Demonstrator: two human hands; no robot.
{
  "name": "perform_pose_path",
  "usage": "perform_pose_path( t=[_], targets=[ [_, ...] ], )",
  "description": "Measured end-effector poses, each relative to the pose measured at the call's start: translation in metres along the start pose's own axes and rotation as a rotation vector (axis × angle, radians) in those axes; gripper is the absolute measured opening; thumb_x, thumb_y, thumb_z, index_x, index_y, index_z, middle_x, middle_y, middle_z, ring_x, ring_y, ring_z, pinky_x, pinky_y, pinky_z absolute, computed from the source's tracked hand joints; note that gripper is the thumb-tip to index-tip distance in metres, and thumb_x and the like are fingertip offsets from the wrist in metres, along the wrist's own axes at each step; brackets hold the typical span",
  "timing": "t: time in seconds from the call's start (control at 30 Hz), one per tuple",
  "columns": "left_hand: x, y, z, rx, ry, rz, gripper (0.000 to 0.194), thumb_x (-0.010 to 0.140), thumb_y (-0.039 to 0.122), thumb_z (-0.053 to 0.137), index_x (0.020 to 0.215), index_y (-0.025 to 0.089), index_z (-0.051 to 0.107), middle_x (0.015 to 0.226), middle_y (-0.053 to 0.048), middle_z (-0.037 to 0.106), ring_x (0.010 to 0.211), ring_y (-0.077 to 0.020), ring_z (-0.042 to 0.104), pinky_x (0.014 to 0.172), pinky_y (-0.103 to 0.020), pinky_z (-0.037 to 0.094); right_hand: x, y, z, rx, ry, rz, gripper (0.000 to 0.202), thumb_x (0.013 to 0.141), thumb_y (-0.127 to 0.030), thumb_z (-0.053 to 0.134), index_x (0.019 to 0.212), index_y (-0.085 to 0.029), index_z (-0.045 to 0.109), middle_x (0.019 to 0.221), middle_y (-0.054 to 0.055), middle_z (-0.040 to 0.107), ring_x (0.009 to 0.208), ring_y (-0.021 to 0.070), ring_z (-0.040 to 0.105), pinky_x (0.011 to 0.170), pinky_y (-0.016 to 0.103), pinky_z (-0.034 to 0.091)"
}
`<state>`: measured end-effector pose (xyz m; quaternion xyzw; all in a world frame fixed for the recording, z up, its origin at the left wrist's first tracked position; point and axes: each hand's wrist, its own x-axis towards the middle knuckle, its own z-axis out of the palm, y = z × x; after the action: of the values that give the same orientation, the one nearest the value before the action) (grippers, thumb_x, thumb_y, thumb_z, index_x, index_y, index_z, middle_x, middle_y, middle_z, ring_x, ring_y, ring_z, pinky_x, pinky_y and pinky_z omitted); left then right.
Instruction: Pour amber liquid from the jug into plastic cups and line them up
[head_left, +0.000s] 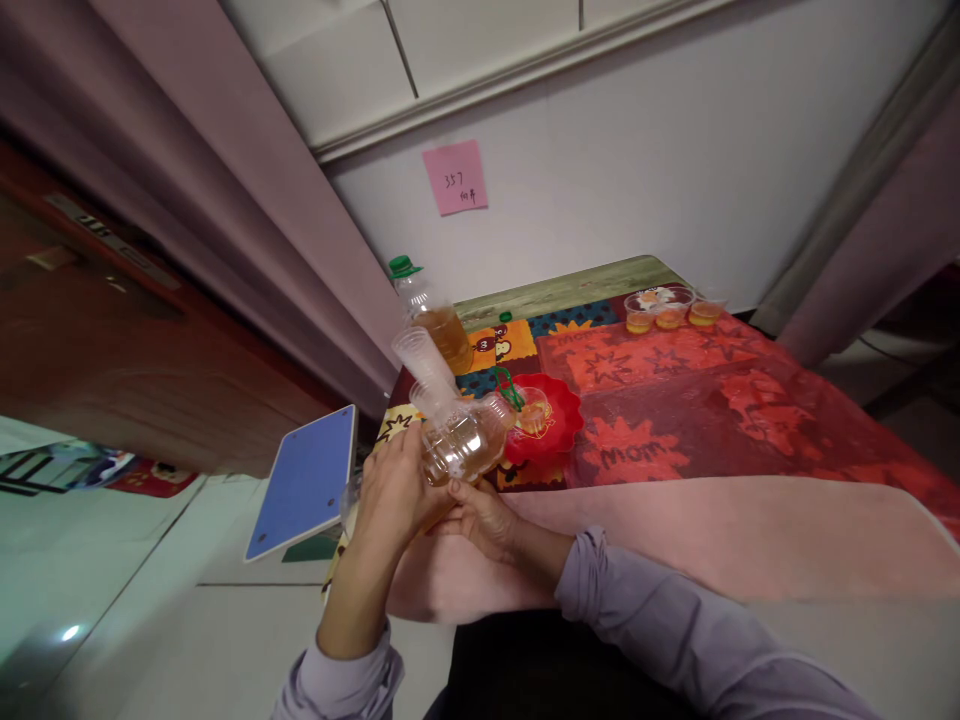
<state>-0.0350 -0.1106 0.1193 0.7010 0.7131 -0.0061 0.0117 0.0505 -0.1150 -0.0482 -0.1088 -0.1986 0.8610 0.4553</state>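
A large clear plastic bottle (469,440) with amber liquid lies tilted in my two hands, its neck lower right of a green handle loop (506,388). My left hand (396,478) wraps around the bottle's base end. Beneath the bottle, my right hand (480,518) grips it from the near side. The bottle's mouth is over a clear cup (534,416), which stands in a red scalloped dish (564,425) and holds some amber liquid. Just behind the bottle is a leaning stack of clear plastic cups (421,358).
A second bottle (450,338) with a green cap stands at the back left, with a small green cap (505,316) beside it. Several cups of amber liquid (670,318) stand at the far right. A blue board (304,480) is left of the table; a pink note (455,178) is on the wall.
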Motion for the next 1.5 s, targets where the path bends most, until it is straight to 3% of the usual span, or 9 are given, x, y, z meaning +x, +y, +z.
perform_pose_path(
  t=[0.3, 0.67, 0.93, 1.2, 1.37, 1.5],
  targets=[
    [0.001, -0.004, 0.006, 0.021, 0.034, 0.002, 0.076, 0.081, 0.036, 0.075, 0.149, 0.018, 0.047, 0.147, -0.021, 0.066, 0.138, -0.0399, 0.061, 0.112, -0.051, 0.046, 0.002, 0.004, -0.005, -0.005, 0.022, 0.010, 0.061, 0.080, -0.051, 0.092, 0.127, -0.025, 0.064, 0.117, 0.007, 0.081, 0.100, 0.0278, 0.078, 0.092, 0.052, 0.063],
    [0.001, -0.001, 0.002, 0.020, -0.001, -0.013, 0.081, 0.082, 0.035, 0.073, 0.154, 0.012, 0.044, 0.153, -0.025, 0.061, 0.143, -0.0425, 0.058, 0.116, -0.053, 0.045, 0.002, 0.003, -0.004, 0.006, 0.040, 0.018, 0.062, 0.078, -0.050, 0.093, 0.126, -0.024, 0.065, 0.117, 0.007, 0.081, 0.098, 0.0268, 0.078, 0.088, 0.048, 0.064],
    [-0.001, 0.003, -0.001, 0.021, -0.004, -0.018, 0.069, 0.085, 0.037, 0.073, 0.146, 0.015, 0.050, 0.146, -0.023, 0.066, 0.138, -0.0409, 0.062, 0.113, -0.052, 0.047, 0.001, 0.001, -0.001, 0.007, 0.046, 0.023, 0.064, 0.076, -0.051, 0.095, 0.126, -0.025, 0.065, 0.117, 0.007, 0.081, 0.100, 0.0271, 0.078, 0.088, 0.047, 0.064],
    [0.000, 0.000, 0.005, 0.013, 0.034, 0.001, 0.072, 0.087, 0.039, 0.072, 0.148, 0.009, 0.050, 0.147, -0.026, 0.065, 0.139, -0.0435, 0.062, 0.113, -0.055, 0.047, 0.001, -0.001, 0.000, -0.025, 0.038, 0.018, 0.062, 0.078, -0.053, 0.092, 0.128, -0.027, 0.065, 0.121, 0.007, 0.080, 0.103, 0.0286, 0.078, 0.090, 0.051, 0.064],
    [-0.001, -0.014, 0.014, -0.038, 0.094, 0.048, 0.075, 0.082, 0.040, 0.076, 0.146, 0.012, 0.052, 0.139, -0.024, 0.070, 0.131, -0.0438, 0.066, 0.107, -0.056, 0.052, -0.001, -0.002, 0.004, -0.075, 0.038, -0.011, 0.068, 0.076, -0.053, 0.092, 0.133, -0.028, 0.063, 0.131, 0.008, 0.077, 0.112, 0.0305, 0.076, 0.093, 0.052, 0.064],
    [-0.003, -0.040, 0.036, -0.148, 0.250, 0.150, 0.092, 0.075, 0.053, 0.084, 0.150, 0.013, 0.050, 0.143, -0.024, 0.068, 0.132, -0.0449, 0.066, 0.107, -0.057, 0.053, -0.003, -0.006, 0.008, -0.188, 0.086, -0.058, 0.071, 0.073, -0.053, 0.094, 0.133, -0.029, 0.064, 0.135, 0.008, 0.074, 0.120, 0.0327, 0.073, 0.095, 0.053, 0.065]
  ],
)
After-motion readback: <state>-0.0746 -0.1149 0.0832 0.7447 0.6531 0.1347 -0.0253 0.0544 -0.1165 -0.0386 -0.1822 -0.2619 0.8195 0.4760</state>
